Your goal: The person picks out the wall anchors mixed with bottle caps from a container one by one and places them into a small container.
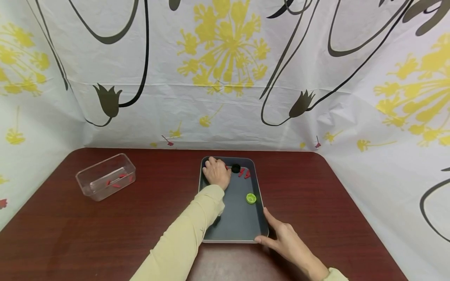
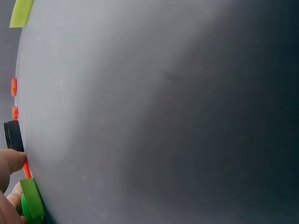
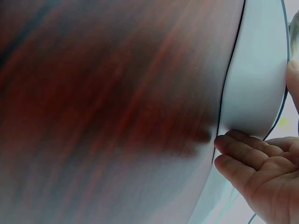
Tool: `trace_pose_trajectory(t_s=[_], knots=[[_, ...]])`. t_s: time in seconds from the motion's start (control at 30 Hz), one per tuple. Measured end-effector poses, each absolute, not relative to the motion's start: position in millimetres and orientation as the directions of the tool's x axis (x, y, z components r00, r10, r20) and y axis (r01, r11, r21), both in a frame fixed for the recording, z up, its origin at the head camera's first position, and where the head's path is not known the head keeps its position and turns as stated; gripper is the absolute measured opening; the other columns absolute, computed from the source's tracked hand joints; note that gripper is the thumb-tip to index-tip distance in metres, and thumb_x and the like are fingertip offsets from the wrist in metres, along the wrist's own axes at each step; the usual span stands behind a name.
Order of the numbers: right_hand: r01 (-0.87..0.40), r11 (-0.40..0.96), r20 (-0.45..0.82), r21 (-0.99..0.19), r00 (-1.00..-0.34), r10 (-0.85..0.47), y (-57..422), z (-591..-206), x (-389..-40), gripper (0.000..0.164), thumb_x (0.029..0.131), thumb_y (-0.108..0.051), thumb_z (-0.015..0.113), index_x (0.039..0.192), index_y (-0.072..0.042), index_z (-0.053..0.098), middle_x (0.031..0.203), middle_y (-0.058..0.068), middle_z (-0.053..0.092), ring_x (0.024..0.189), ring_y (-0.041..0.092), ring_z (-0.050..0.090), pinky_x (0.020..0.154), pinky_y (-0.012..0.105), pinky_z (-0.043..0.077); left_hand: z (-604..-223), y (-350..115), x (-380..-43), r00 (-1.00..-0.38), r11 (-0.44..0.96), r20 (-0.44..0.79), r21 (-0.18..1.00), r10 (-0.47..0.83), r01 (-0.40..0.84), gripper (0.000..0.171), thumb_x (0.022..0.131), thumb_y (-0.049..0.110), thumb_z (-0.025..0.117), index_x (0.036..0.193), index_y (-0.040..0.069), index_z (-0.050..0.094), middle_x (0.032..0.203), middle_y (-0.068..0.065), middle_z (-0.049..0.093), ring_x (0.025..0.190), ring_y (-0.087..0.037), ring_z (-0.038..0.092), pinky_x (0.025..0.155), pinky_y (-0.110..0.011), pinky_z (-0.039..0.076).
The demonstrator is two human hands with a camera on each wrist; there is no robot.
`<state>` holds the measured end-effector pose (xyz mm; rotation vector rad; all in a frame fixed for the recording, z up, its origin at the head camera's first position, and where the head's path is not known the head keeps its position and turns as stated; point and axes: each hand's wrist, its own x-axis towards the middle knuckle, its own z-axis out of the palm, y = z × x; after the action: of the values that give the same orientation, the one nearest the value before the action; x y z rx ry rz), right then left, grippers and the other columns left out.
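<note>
My left hand (image 1: 216, 172) reaches into the far left corner of a grey tray (image 1: 235, 222), fingers bent down. In the left wrist view its thumb tip lies right at a small red piece (image 2: 27, 169), and other fingers are beside a green cap (image 2: 32, 199); I cannot tell whether they grip either one. A black cap (image 1: 236, 168) sits just right of this hand, with two red pieces (image 1: 247, 174) beyond it. My right hand (image 1: 286, 240) spans the tray's near right corner, its thumb at the front rim and straight fingers along the side.
A lime-green cap (image 1: 251, 198) lies toward the tray's right side. Something dark (image 1: 216, 221) shows partly behind the left sleeve. A clear plastic box (image 1: 105, 177) with several red pieces stands at the left on the brown table (image 1: 168, 171). A patterned cloth (image 1: 225, 117) hangs behind.
</note>
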<state>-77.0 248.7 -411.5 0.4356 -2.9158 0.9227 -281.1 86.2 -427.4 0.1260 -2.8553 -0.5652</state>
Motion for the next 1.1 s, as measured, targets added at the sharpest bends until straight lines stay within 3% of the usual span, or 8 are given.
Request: trace_pose_trajectory(t_s=[0.83,1.1], knots=[[-0.304,0.782,0.153,-0.545,-0.952,-0.264,249.2,-412.1,-75.8,0.084,0.08,-0.041,0.071,0.138,0.01,0.038,0.135,0.023,0.049,0.114,0.03,0.057,0.085,0.039,0.052,-429.4,84.9,-280.7,-0.971,0.919,0.207,0.392,-0.12,-0.03,0.03,0.081,0.041,0.072,0.092,0.013,0.067,0.1,-0.009,0.051,0.092,-0.026,0.046,0.079,-0.041,0.04],[-0.29,0.783,0.136,-0.55,-0.956,-0.259,249.8,-411.2,-76.5,0.084,0.08,-0.041,0.07,0.138,0.01,0.037,0.135,0.024,0.049,0.115,0.03,0.057,0.085,0.039,0.051,-426.5,78.4,-278.9,-0.979,0.886,0.194,0.463,-0.061,0.036,0.025,0.082,0.036,0.071,0.08,0.012,0.066,0.103,-0.011,0.051,0.09,-0.028,0.045,0.079,-0.041,0.039]])
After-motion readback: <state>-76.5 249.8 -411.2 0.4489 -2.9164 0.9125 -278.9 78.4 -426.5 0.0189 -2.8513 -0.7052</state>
